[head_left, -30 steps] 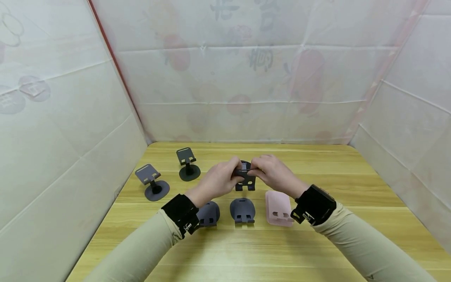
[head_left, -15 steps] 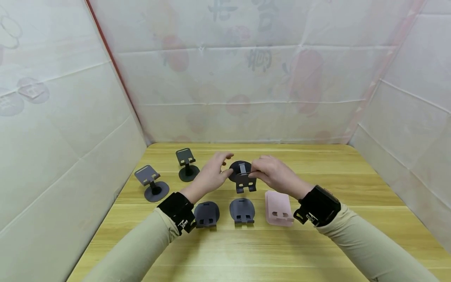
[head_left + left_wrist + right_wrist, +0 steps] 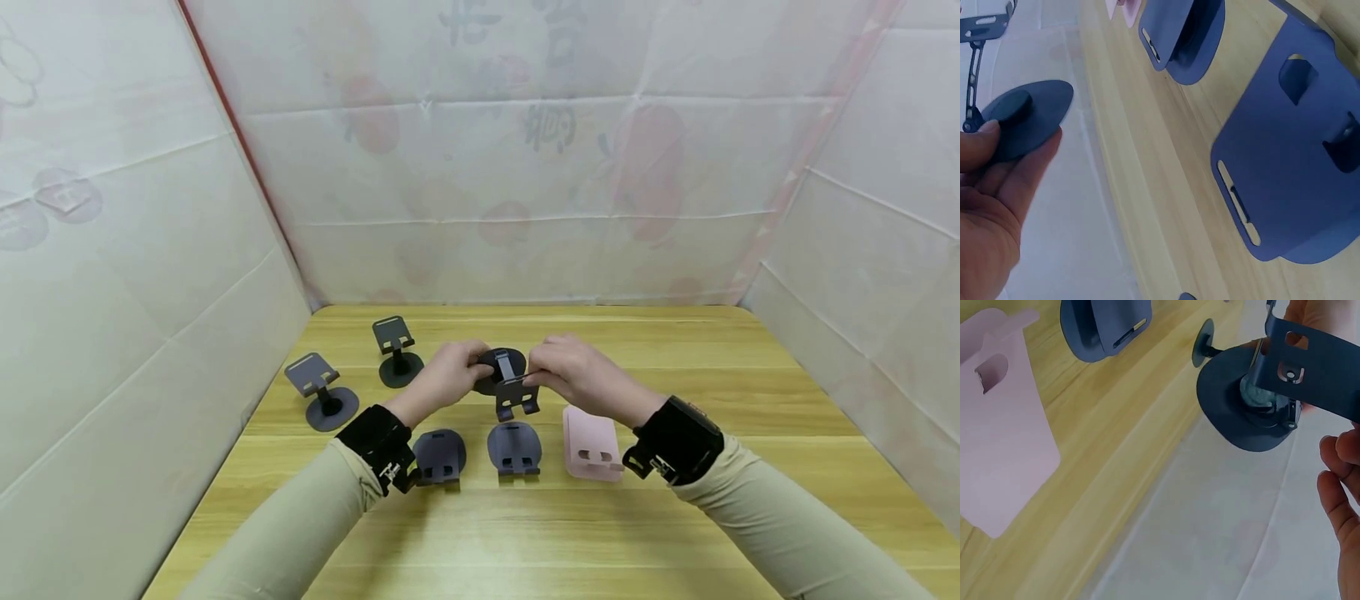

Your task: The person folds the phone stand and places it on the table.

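Above the bench [image 3: 675,517], head view: left hand [image 3: 442,379] had closed again on the stand [image 3: 506,379] base; right hand [image 3: 573,375] pinched its plate, partly unfolded. Left wrist: fingers [image 3: 997,150] cupped the base. Right wrist: fingers [image 3: 1341,487] curled beside the plate.

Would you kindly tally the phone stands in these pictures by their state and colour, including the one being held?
Dark stands set up on the table: 2
Dark stand held in both hands: 1
Dark stands folded flat: 2
Pink stand folded flat: 1
Total: 6
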